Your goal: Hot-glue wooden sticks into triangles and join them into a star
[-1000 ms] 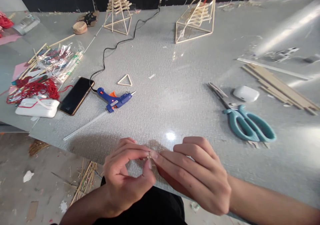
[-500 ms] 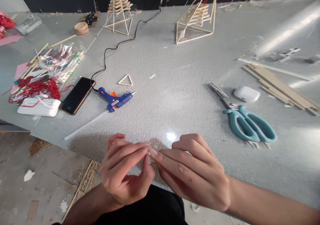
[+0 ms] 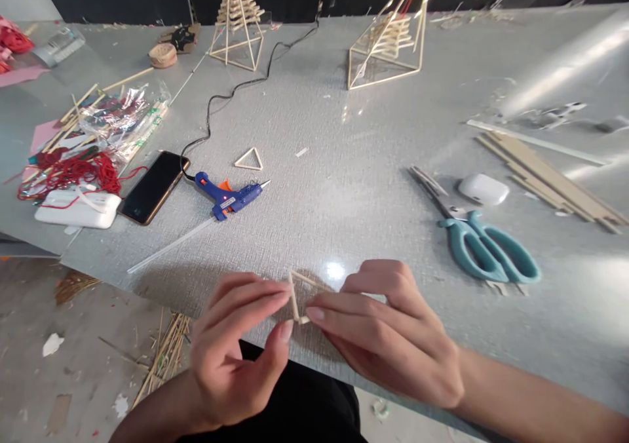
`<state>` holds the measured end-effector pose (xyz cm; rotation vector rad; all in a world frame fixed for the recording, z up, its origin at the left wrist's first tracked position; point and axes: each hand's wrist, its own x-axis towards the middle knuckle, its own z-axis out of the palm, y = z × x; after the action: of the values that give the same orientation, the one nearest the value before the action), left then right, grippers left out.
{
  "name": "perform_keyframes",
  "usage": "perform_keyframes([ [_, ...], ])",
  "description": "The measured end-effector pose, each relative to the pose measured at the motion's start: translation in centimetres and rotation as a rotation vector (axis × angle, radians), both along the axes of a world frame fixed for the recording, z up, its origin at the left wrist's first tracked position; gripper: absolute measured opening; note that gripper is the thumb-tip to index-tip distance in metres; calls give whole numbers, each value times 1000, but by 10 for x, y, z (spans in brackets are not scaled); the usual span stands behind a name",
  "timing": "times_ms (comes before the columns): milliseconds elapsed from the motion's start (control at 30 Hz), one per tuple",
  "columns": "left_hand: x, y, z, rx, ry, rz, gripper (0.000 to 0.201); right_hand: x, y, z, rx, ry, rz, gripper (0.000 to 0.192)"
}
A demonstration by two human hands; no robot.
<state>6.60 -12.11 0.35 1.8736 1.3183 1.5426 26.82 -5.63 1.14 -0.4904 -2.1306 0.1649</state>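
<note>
My left hand (image 3: 236,351) and my right hand (image 3: 388,338) meet over the near edge of the grey table (image 3: 344,187). Together they pinch a small frame of thin wooden sticks (image 3: 297,297), held up between the fingertips; one corner shows above my fingers. A finished small stick triangle (image 3: 248,160) lies farther back on the table. A blue glue gun (image 3: 228,196) with a black cord lies to the left of centre, its nozzle pointing right, with a clear glue stick (image 3: 170,246) behind it.
Teal scissors (image 3: 484,243) and a white case (image 3: 483,189) lie at right, beside flat wooden strips (image 3: 550,181). A phone (image 3: 153,186), white box (image 3: 76,208), red string (image 3: 73,171) and bagged sticks (image 3: 120,118) sit at left. Two stick pyramids (image 3: 238,20) (image 3: 388,37) stand at the back.
My fingers have spread apart a little and turned the small stick frame, so its corner now shows above them. Both hands stay near the table's edge.
</note>
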Motion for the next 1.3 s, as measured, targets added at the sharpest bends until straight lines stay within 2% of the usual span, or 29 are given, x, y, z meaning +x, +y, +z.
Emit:
perform_keyframes([
  [67,-2,-2,4,-188,-144,-15,35,4,1,3,98,-59,-8,18],
  [167,-4,-4,9,-463,-353,-142,23,9,2,9,182,-142,-7,31],
  [300,-6,-5,10,-590,-486,-257,20,10,5,12,303,-180,-19,39],
  [533,-4,-3,9,-597,-483,-245,12,13,8,6,523,-226,-29,27],
  [733,-4,-5,15,-631,-421,-231,14,18,10,19,586,-383,12,20],
  [867,-6,-6,15,-540,-272,-200,19,18,12,22,722,-429,24,21],
  [967,-7,-6,15,-365,-76,-140,23,18,14,19,806,-467,55,27],
  [1067,-7,-8,18,-172,196,-59,27,18,15,16,814,-439,50,29],
  [1167,-6,-10,22,-51,415,16,31,15,15,13,801,-389,47,28],
  [1233,-7,-10,23,-62,402,13,33,12,14,12,670,-325,19,27],
  [1300,-10,-9,21,-193,223,-44,30,9,12,11,493,-238,-16,30],
])
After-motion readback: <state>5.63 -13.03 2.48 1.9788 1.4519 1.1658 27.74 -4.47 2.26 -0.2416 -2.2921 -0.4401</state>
